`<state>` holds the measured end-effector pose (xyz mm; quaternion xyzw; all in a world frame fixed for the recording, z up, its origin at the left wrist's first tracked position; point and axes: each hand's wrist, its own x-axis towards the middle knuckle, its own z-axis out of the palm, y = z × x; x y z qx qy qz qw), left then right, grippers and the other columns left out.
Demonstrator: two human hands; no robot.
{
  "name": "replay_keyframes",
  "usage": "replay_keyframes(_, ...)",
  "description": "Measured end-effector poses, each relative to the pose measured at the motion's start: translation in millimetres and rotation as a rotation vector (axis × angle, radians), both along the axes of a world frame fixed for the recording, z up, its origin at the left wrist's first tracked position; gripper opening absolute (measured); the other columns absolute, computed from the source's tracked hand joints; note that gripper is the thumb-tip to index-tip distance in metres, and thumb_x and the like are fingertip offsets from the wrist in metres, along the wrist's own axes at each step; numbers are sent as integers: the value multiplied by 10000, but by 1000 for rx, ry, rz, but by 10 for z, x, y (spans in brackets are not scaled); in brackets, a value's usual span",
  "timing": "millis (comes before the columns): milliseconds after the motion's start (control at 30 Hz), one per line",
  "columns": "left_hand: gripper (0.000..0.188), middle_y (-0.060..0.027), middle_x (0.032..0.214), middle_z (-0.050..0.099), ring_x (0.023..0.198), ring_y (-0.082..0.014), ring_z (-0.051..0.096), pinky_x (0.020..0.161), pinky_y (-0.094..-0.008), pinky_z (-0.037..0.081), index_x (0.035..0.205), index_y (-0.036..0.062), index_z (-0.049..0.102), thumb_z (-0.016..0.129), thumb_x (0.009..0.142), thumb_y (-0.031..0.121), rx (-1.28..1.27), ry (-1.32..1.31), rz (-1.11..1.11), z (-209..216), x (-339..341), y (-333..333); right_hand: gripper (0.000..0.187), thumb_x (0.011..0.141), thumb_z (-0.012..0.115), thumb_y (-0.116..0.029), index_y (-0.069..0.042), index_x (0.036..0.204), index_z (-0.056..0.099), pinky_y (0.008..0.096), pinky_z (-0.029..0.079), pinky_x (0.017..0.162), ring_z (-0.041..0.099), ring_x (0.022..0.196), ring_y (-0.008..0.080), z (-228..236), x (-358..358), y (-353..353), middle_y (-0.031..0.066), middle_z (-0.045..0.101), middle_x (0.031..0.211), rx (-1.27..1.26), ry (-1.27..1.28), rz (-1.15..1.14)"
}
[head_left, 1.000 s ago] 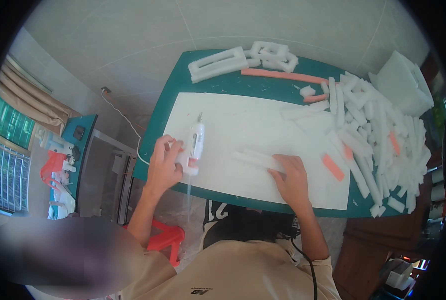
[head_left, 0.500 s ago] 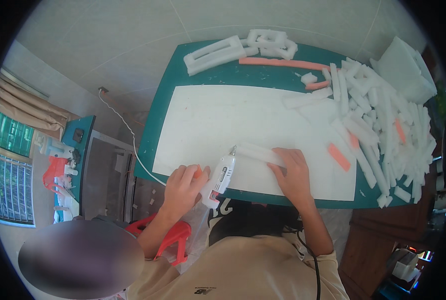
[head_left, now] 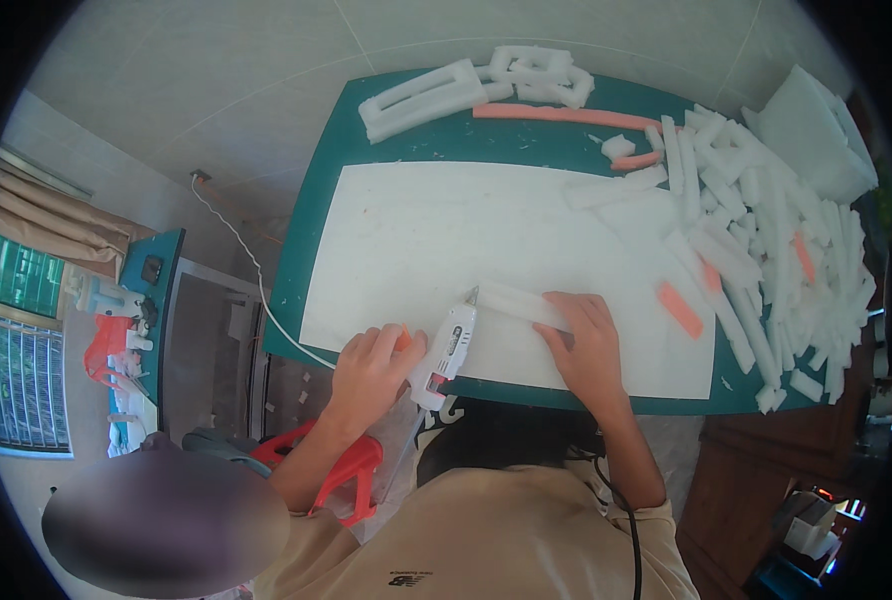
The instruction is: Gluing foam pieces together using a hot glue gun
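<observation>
Grip first: my left hand (head_left: 371, 368) is wrapped around the handle of a white glue gun (head_left: 448, 347), nozzle aimed toward 1 o'clock at the near end of a white foam strip (head_left: 524, 305). My right hand (head_left: 586, 345) lies flat on that strip, fingers pressing it down rather than curled around it. The strip's long axis runs from 10 o'clock to 4 o'clock across the lower part of a white sheet (head_left: 486, 240); its free end sits just beside the nozzle, so the left hand is the nearer one to it. The sheet covers a green table (head_left: 311, 230), whose near edge is close behind both wrists. Open sheet lies toward 12 o'clock; a heap of cut foam pieces (head_left: 766, 240) crowds 2 to 3 o'clock. The gun's cord (head_left: 256, 280) trails off the table at 9 o'clock.
</observation>
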<state>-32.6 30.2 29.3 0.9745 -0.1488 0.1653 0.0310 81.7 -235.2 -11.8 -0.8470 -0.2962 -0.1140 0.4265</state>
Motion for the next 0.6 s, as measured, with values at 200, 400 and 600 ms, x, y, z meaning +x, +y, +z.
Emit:
replay_keyframes(200, 354, -28, 860, 517, 702, -189, 563, 589, -323, 479, 1038, 104, 658, 658, 690, 37, 17, -10, 4, 2, -11, -22, 313, 814, 752, -90, -2, 1097, 651, 427, 485, 875, 599, 972, 360, -16, 6, -1, 151, 681, 1041, -2, 3, 4)
replay_keyframes(400, 335, -29, 850, 510, 693, -189, 559, 580, -320, 481, 1027, 103, 652, 655, 699, 38, 52, 13, 16, -18, -5, -25, 305, 819, 749, -99, -5, 1093, 654, 428, 485, 878, 597, 976, 358, -13, 11, -6, 146, 682, 1046, -11, 8, 3)
replay_keyframes(600, 345, -36, 850, 511, 686, -201, 557, 580, -334, 493, 1032, 97, 644, 653, 695, 22, 15, 41, 5, -5, 26, -11, 307, 818, 747, -95, -7, 1098, 655, 425, 485, 877, 598, 972, 355, -22, 14, -6, 140, 683, 1044, -9, 0, 8)
